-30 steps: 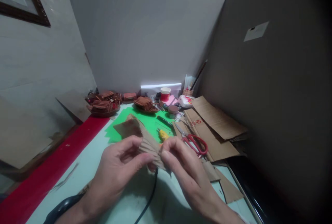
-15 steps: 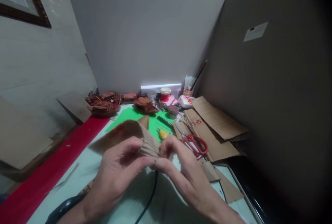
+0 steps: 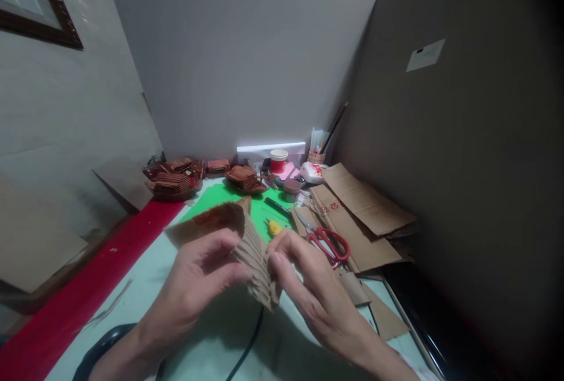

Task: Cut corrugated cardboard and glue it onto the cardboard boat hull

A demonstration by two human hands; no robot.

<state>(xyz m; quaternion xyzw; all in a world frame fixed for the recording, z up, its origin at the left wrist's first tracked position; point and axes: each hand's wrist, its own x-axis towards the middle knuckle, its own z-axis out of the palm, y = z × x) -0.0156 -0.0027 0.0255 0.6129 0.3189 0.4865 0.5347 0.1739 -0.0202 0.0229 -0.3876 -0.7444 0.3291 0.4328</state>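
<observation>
A curved piece of corrugated cardboard (image 3: 253, 251), ribbed on its outer side, is held up over the pale table between both hands. My left hand (image 3: 198, 281) grips its left part, thumb in front and fingers behind. My right hand (image 3: 304, 281) pinches its right edge between thumb and fingers. The cardboard's smooth brown flap (image 3: 189, 225) reaches out to the left, with a reddish patch on its inner face. Just behind the hands a small yellow-handled tool (image 3: 274, 228) lies on a green sheet (image 3: 211, 196).
Red-handled scissors (image 3: 332, 246) lie on flat cardboard pieces (image 3: 370, 199) at the right. At the back are model boats (image 3: 171, 181) bearing stacked brown pieces, a red-and-white tub (image 3: 278, 161) and a pen holder (image 3: 317, 154). A black cable (image 3: 249, 346) runs below the hands.
My right thumb has moved up off the lower corner onto the right edge. More of the ribbed face shows, and its lower tip now hangs free below the fingers.
</observation>
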